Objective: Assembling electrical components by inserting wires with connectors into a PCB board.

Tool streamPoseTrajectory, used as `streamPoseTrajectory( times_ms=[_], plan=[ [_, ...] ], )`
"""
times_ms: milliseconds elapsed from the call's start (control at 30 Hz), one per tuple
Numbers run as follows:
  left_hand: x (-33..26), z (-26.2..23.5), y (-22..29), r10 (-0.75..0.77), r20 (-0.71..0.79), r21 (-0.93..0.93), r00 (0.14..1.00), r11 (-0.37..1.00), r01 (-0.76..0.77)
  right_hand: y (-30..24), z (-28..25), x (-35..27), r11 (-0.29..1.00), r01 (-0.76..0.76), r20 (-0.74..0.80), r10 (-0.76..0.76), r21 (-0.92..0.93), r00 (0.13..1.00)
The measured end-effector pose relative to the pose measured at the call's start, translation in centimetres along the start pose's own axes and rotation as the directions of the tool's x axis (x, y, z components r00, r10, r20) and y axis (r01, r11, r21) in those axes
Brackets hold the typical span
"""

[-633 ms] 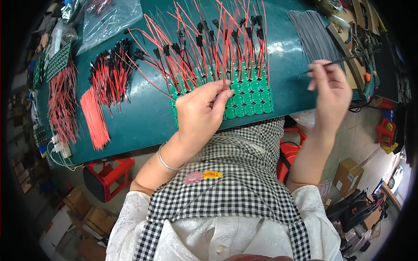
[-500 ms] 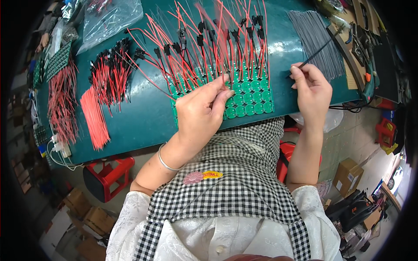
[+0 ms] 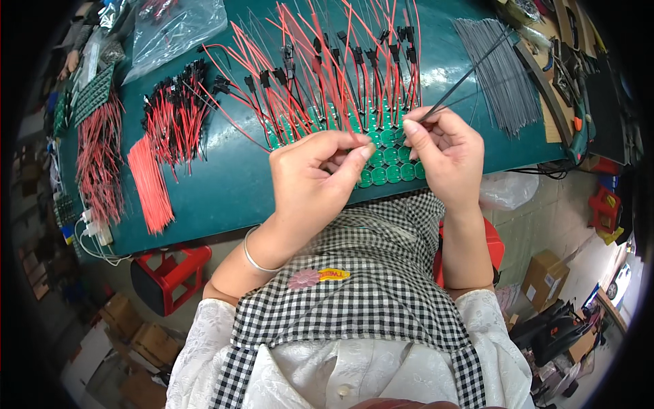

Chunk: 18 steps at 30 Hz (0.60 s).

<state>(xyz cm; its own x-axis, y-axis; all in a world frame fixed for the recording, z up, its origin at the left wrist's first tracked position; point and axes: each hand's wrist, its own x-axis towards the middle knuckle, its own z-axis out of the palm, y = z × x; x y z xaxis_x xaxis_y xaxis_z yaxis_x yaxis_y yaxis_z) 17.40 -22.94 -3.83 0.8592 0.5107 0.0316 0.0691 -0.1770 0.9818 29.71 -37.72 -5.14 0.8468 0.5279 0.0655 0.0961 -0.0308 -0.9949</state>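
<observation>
A panel of small round green circuit boards (image 3: 392, 155) lies at the near edge of the green table mat (image 3: 231, 184). Many red wires with black connectors (image 3: 327, 75) fan out from it. My right hand (image 3: 446, 153) pinches a thin black wire (image 3: 466, 78) that slants up to the right, its lower end at the boards. My left hand (image 3: 317, 178) rests on the boards beside it, fingers curled, fingertips close to the right hand's. Whether the left fingers grip a wire is hidden.
A fan of thin grey-black wires (image 3: 501, 68) lies at the right. Bundles of red wires (image 3: 99, 160), cut red strips (image 3: 151, 184) and connector leads (image 3: 176, 112) lie at the left. A plastic bag (image 3: 177, 27) sits at the back left, a red stool (image 3: 174, 273) under the table.
My right hand came in from the right with a black wire, from the grey bundle to the boards. My left hand shifted slightly, fingers now meeting the right hand.
</observation>
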Motion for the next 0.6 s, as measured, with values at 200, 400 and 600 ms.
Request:
streamPoseTrajectory(
  times_ms=[200, 400, 600],
  plan=[
    [0.4, 0.9, -0.4, -0.002, -0.05, 0.032, 0.999, 0.999, 0.004, 0.2, 0.3, -0.2, 0.987, 0.11, 0.032, -0.107, -0.116, 0.994],
    [0.3, 1.2, -1.1, 0.087, -0.055, 0.091, 0.995, 0.992, -0.082, 0.1, 0.5, -0.2, 0.946, 0.177, 0.063, -0.166, -0.271, 0.984],
    [0.4, 1.5, -1.3, 0.133, -0.058, 0.131, 0.989, 0.983, -0.125, 0.1, 0.8, -0.2, 0.936, 0.226, 0.035, -0.225, -0.271, 0.974]
  ],
)
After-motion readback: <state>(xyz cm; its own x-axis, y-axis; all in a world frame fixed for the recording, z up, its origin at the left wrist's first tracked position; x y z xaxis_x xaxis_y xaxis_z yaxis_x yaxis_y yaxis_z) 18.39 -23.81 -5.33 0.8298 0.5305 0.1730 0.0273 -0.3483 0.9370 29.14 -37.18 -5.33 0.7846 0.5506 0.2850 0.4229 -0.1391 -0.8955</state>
